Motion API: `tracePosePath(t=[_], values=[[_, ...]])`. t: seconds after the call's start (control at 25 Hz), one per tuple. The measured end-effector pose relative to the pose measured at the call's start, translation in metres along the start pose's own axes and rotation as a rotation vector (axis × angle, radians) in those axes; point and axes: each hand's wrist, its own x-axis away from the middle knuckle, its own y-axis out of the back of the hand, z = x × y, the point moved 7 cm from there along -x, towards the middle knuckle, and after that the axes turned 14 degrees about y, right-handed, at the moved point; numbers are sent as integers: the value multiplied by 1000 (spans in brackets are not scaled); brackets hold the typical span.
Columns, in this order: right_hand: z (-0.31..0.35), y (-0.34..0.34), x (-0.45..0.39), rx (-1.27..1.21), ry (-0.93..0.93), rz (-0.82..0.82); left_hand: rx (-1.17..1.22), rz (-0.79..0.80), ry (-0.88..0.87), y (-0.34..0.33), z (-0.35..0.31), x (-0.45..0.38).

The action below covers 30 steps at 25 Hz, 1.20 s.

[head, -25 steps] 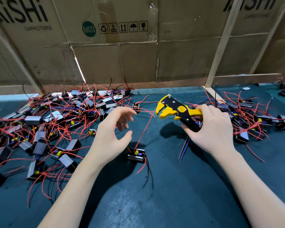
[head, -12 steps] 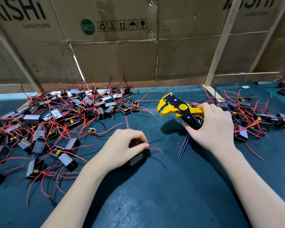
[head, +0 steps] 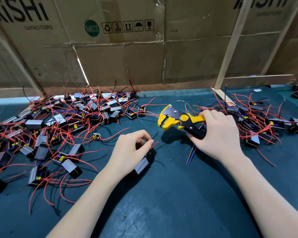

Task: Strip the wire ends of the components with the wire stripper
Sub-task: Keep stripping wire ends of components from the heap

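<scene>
Flattened cardboard cartons printed with a capacitor brand are walling off the back of a dark green bench mat, where two heaps of small boxed components are lying: a big tangle of red leads at the left and a smaller heap at the right.

The step in hand looks like presenting one lead to the tool. The left hand is curling round a single component just above the mat, thumb and forefinger pinching its wires so that a red wire end and a thin black one are poking toward the right. The right hand is gripping the handles of the yellow-and-black wire stripper, whose mouth is gaping open and pointing left, near the wire tips but apart from them.

Next, I judge, one tip needs guiding squarely into the mouth before the handles are squeezed.

The palm is hiding most of the component; whether these ends are already bared is too fine to tell.
</scene>
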Motion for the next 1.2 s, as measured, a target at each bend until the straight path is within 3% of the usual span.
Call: tracePosePath(t=[0.68,1.2], values=[[16,3,-1,-44,82,-36,10,-40,33,0,0,0],[11,2,1,70,0,-62,-2,-21,22,1,0,0]])
